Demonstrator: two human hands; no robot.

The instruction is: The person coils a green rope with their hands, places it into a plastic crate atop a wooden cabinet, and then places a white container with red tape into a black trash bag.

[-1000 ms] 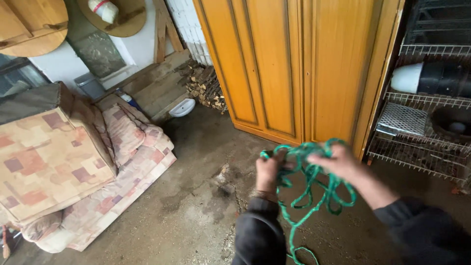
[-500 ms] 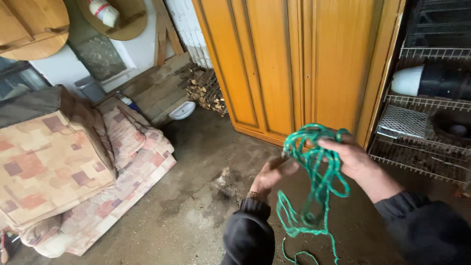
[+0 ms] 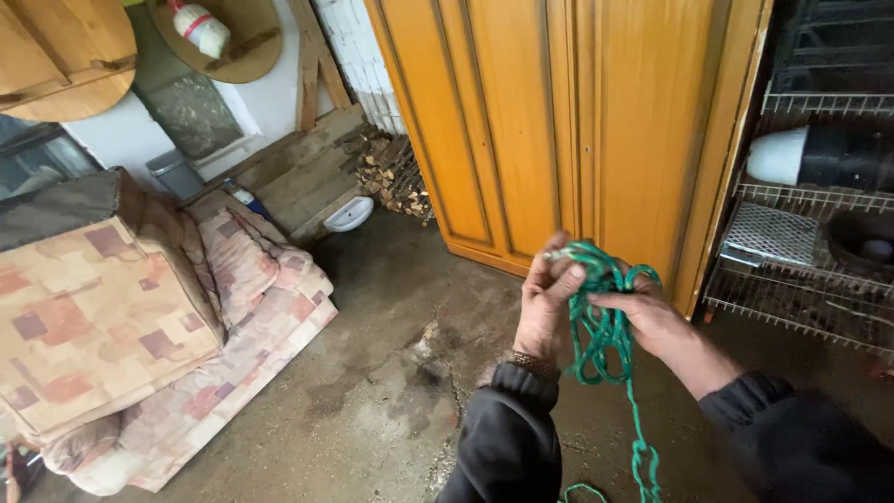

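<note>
Both hands, left hand (image 3: 548, 303) and right hand (image 3: 643, 312), pinch a tangled green rope (image 3: 601, 326) at chest height above the concrete floor (image 3: 372, 391); untangling seems underway, needing careful loop separation.

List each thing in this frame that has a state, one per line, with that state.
green rope: looped in a bundle between both hands, one tail hanging toward the floor
left hand: raised, fingers pinching the rope's frayed end
right hand: closed on the loops
wooden cabinet doors: shut
cushions: stacked on the floor
firewood: piled against the wall
wire shelves: loaded with items
</note>
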